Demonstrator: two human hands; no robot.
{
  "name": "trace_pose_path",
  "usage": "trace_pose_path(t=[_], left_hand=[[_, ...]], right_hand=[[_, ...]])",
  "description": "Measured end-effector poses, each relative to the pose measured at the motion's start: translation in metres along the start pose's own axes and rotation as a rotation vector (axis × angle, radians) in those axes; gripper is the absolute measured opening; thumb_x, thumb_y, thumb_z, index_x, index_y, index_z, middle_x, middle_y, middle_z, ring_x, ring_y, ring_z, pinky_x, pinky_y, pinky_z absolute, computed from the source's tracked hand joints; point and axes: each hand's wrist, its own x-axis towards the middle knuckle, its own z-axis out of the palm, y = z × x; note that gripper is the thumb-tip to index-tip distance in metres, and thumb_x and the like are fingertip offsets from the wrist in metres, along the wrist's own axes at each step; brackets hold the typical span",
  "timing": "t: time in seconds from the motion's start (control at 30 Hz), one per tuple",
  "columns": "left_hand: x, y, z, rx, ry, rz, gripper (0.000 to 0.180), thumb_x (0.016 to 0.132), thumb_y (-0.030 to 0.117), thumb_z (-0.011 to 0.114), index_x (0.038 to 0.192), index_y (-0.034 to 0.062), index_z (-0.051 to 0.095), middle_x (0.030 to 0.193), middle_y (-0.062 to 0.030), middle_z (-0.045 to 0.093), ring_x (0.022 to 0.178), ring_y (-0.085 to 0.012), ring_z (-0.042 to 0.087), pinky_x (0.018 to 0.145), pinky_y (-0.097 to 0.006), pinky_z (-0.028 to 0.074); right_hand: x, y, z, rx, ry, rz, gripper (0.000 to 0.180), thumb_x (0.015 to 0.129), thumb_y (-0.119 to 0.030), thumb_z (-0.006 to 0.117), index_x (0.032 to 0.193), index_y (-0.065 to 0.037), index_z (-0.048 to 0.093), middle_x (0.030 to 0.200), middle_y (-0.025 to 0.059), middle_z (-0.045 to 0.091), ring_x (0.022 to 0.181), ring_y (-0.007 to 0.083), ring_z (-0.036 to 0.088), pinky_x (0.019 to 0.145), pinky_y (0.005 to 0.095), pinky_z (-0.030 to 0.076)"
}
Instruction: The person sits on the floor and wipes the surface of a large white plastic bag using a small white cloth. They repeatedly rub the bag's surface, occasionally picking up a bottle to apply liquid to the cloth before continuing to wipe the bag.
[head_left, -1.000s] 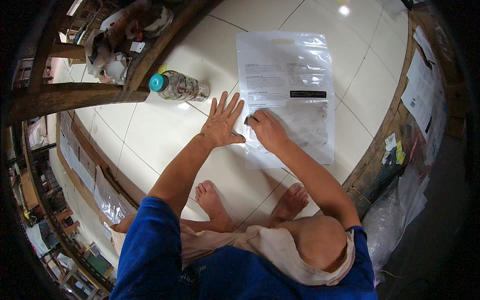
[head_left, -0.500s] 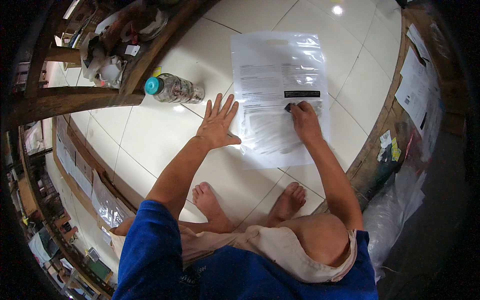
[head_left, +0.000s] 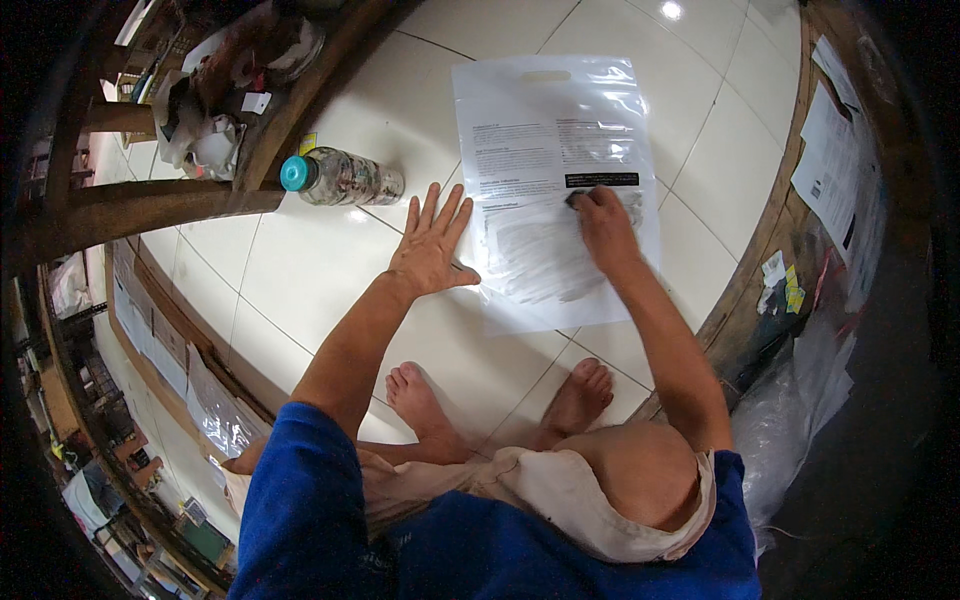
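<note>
Head view: plastic bag (head_left: 540,205) lies lengthwise away from the person

It is on the tiled floor (head_left: 715,235), inside the floor's right edge. Over it, the right hand (head_left: 608,230) pinches a small dark piece (head_left: 573,199); the left hand (head_left: 430,250), spread wide, holds nothing beside the bag's left edge.

A pale tiled floor (head_left: 265,290) bears a plastic bag (head_left: 535,200) and bottle (head_left: 358,178).

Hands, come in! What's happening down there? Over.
Left hand spread beside white plastic bag. Right hand pinching small dark piece on bag, grey smears showing. Bottle to bag's left, not touching it.
</note>
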Motion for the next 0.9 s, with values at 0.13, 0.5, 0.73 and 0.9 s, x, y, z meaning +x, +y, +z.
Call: trace_pose_path(t=[0.13,0.5,0.73,0.9], left_hand=[[0.004,0.004,-0.002,-0.001,-0.026,-0.01,0.118,0.068,0.064,0.073,0.154,0.0049,0.018,0.162,-0.016,0.007,0.149,-0.0397,-0.004,0.12,-0.056,0.002],[0.002,0.004,-0.004,-0.031,-0.022,-0.008,0.119,0.066,0.062,0.076,0.153,0.0027,0.02,0.161,-0.018,0.008,0.148,-0.0412,-0.003,0.119,-0.057,0.003],[0.003,0.005,-0.006,0.033,-0.061,-0.032,0.118,0.069,0.065,0.072,0.154,0.0058,0.016,0.162,-0.0147,0.005,0.149,-0.0382,-0.005,0.12,-0.055,0.001],[0.001,0.002,0.002,0.013,-0.027,-0.021,0.118,0.068,0.064,0.073,0.155,0.0064,0.016,0.162,-0.0145,0.005,0.149,-0.0379,-0.004,0.12,-0.054,0.002]], right_hand=[[-0.001,0.009,0.002,-0.274,-0.059,-0.321,0.023,0.09,-0.014,0.056,0.106,0.001,0.063,0.103,0.0187,0.061,0.097,0.0313,0.06,0.084,0.037,0.047],[0.014,-0.009,0.025,-0.388,0.036,-0.339,0.019,0.089,-0.012,0.053,0.1,-0.001,0.064,0.106,0.0208,0.061,0.103,0.0387,0.058,0.087,0.0473,0.049],[0.01,-0.015,0.035,-0.342,0.128,-0.349,0.018,0.083,-0.004,0.057,0.098,-0.003,0.067,0.093,0.0165,0.062,0.096,0.0347,0.06,0.086,0.0412,0.05],[-0.003,-0.042,0.078,-0.448,-0.031,-0.467,0.016,0.085,-0.009,0.059,0.097,-0.004,0.067,0.096,0.0166,0.059,0.096,0.034,0.059,0.083,0.0427,0.05]])
